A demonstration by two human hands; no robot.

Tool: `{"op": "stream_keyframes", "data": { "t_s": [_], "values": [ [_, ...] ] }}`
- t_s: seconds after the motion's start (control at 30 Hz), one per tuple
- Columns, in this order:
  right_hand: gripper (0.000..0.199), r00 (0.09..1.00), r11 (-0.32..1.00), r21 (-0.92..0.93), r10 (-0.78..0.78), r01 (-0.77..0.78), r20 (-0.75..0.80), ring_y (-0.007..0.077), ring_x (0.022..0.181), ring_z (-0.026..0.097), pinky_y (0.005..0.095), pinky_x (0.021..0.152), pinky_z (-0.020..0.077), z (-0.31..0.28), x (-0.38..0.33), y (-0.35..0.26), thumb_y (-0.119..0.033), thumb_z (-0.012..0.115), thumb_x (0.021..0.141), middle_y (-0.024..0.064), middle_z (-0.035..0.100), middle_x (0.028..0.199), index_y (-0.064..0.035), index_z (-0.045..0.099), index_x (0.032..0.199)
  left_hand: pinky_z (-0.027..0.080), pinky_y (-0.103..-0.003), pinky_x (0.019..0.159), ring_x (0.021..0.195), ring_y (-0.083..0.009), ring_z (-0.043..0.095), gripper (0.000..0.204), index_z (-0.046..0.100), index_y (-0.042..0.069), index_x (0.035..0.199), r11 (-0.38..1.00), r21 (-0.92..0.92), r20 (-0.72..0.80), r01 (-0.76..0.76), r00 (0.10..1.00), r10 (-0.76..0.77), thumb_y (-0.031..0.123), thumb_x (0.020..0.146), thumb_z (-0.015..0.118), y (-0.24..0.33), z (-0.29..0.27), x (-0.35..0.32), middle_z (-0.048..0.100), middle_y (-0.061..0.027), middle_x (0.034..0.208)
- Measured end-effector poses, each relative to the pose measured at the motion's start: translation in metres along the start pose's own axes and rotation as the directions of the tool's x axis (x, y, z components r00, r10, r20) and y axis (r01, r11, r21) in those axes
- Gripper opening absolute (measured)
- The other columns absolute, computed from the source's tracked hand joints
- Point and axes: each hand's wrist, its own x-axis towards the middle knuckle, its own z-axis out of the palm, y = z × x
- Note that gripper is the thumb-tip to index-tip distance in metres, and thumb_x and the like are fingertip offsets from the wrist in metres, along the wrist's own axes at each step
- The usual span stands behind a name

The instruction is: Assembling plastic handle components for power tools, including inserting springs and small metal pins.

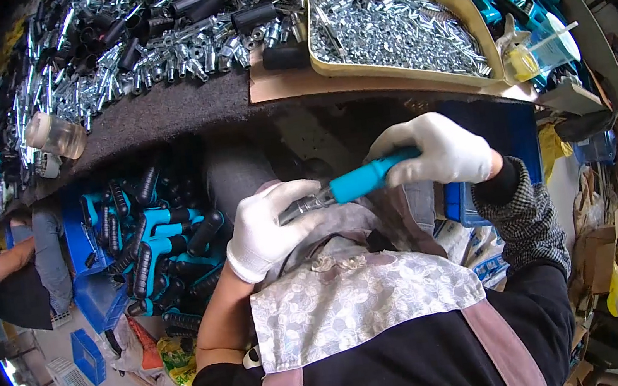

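Observation:
Above my lap, my right hand [436,151] in a white glove is closed round one end of a teal tube-shaped part [362,180]. My left hand [273,229], gloved too, pinches a shiny silver metal piece [304,206] at the tube's other end. The metal piece meets the tube's left end; whether it sits inside cannot be made out. Fingers cover part of both pieces. Below them lies my patterned apron [370,302].
Heaped silver metal parts [189,52] cover the bench ahead, beside a yellow tray [407,75] of small metal pieces. A clear jar [56,136] stands at the left, a plastic cup [556,43] at the right. Black-and-teal handles [149,253] fill the lower left; another person's arm [13,259] shows beyond.

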Motion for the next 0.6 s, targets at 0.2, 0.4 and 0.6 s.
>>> {"op": "stream_keyframes", "data": {
  "t_s": [0.2, 0.4, 0.6],
  "values": [
    [0.045, 0.995, 0.986, 0.151, 0.063, -0.073, 0.071, 0.0289, 0.09, 0.071, 0.0342, 0.083, 0.0536, 0.039, 0.006, -0.003, -0.025, 0.078, 0.082, 0.0203, 0.072, 0.101, 0.0013, 0.069, 0.117, 0.057, -0.034, 0.076, 0.087, -0.0306, 0.073, 0.05, 0.068, 0.001, 0.115, 0.996, 0.081, 0.142, -0.03, 0.99, 0.019, 0.025, 0.074, 0.084, 0.01, 0.002, -0.001, 0.072, -0.0175, 0.101],
    [0.055, 0.982, 0.922, 0.364, 0.074, -0.134, 0.175, 0.0254, 0.099, 0.069, 0.0343, 0.088, 0.0525, 0.061, 0.012, 0.007, -0.025, 0.075, 0.084, 0.0211, 0.07, 0.11, 0.0048, 0.06, 0.128, 0.057, -0.038, 0.077, 0.088, -0.0342, 0.071, 0.06, 0.063, 0.003, 0.124, 0.992, 0.096, 0.292, -0.08, 0.955, 0.049, 0.035, 0.077, 0.08, 0.015, 0.006, -0.005, 0.07, -0.0186, 0.104],
    [0.059, 0.995, 0.933, 0.356, 0.011, -0.046, 0.099, 0.0264, 0.099, 0.069, 0.0342, 0.087, 0.0529, 0.077, 0.021, 0.003, -0.024, 0.075, 0.083, 0.0225, 0.07, 0.112, 0.0072, 0.058, 0.129, 0.056, -0.037, 0.073, 0.083, -0.0337, 0.071, 0.053, 0.065, -0.001, 0.119, 0.988, 0.116, 0.292, -0.097, 0.955, 0.059, 0.019, 0.073, 0.083, 0.012, 0.022, -0.003, 0.069, -0.0195, 0.095]
  ]
}}
